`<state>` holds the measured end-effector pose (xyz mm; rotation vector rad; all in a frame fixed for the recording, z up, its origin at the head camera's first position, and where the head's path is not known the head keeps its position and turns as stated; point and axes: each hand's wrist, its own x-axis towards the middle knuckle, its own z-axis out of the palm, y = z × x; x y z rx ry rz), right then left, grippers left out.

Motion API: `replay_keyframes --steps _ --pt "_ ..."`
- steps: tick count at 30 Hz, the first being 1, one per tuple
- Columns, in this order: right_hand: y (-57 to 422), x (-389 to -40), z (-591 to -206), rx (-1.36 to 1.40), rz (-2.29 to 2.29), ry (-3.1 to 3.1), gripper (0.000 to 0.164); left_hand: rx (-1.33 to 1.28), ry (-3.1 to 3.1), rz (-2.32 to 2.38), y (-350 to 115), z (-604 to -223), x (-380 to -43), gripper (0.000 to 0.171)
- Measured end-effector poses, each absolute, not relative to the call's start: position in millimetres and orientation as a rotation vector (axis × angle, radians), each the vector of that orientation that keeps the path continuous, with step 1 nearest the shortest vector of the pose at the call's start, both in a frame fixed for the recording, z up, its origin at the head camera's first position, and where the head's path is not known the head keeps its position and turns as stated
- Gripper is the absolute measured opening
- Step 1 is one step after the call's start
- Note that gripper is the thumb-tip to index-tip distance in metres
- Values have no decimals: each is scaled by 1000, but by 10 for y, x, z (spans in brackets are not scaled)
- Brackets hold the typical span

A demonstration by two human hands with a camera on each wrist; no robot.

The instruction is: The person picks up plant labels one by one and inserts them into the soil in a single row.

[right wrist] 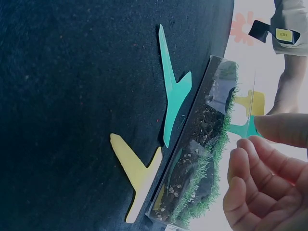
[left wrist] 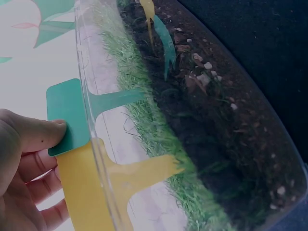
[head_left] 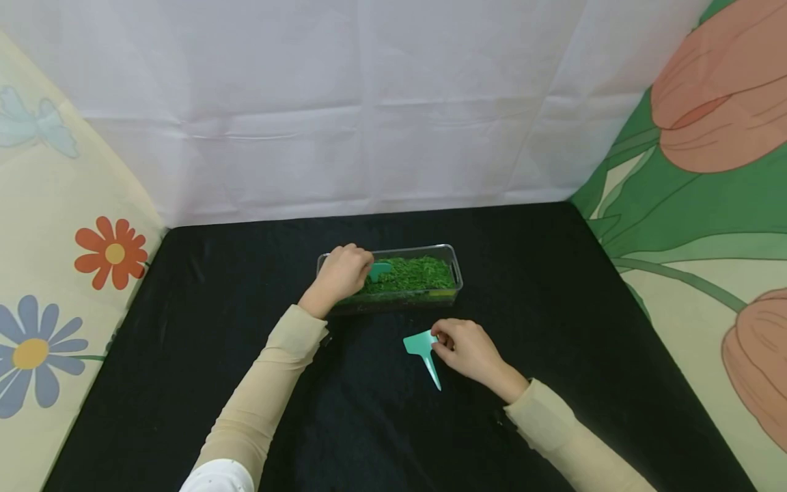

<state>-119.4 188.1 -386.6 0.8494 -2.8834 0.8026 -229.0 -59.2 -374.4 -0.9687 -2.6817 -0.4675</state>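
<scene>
From my remote station I recorded the left hand (head_left: 344, 272) pinching a green tag (left wrist: 71, 106) above the tray (head_left: 399, 298), its stem reaching the grass (head_left: 424, 273). A yellow tag (left wrist: 82, 183) stood just beside it. The right hand (head_left: 470, 350) was loosely bent, and I saw nothing gripped. A loose green tag (right wrist: 173, 94) and a loose yellow tag (right wrist: 140, 179) lay on the cloth (head_left: 369, 424) near the tray.

soft, even light; both wrist views hazy, whites washed out.
</scene>
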Motion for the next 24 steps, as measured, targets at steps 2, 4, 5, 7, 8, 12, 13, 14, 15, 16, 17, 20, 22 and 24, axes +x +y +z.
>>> replay_keyframes --steps 2,4,5,7,8,12,13,14,15,16,17,20,22,24 --pt "1881 -1194 -3862 849 797 -2887 11 -970 -2678 -483 -590 -3741 -2291 31" --pt "1882 -1194 -3856 849 796 -2893 11 -973 -2678 -489 -587 -3743 -2292 30" --pt "1883 -1194 -3854 849 795 -2896 11 -975 -2677 -487 -585 -3743 -2292 30" --pt "1885 -1195 -3850 850 797 -2902 11 -974 -2677 -468 -581 -3744 -2292 27" --pt "1885 -1195 -3848 850 799 -2903 11 -972 -2676 -453 -578 -3743 -2291 25" --pt "1884 -1195 -3848 846 804 -2905 11 -956 -2673 -402 -577 -3723 -2281 18" --pt "1883 -1195 -3848 844 803 -2905 11 -952 -2673 -401 -580 -3715 -2277 16" --pt "1881 -1195 -3849 841 801 -2904 11 -950 -2673 -405 -583 -3708 -2274 16" --pt "1881 -1196 -3850 838 799 -2904 11 -950 -2675 -409 -586 -3703 -2272 16" --pt "1880 -1196 -3851 835 796 -2905 11 -948 -2680 -414 -591 -3700 -2271 17" --pt "1879 -1196 -3851 832 794 -2904 11 -949 -2682 -421 -595 -3701 -2271 17" --pt "1877 -1196 -3852 828 793 -2906 11 -946 -2691 -434 -610 -3716 -2274 16" --pt "1876 -1195 -3850 828 796 -2904 11 -944 -2696 -444 -621 -3728 -2273 12" --pt "1876 -1195 -3851 831 798 -2902 11 -943 -2698 -461 -631 -3738 -2266 9"
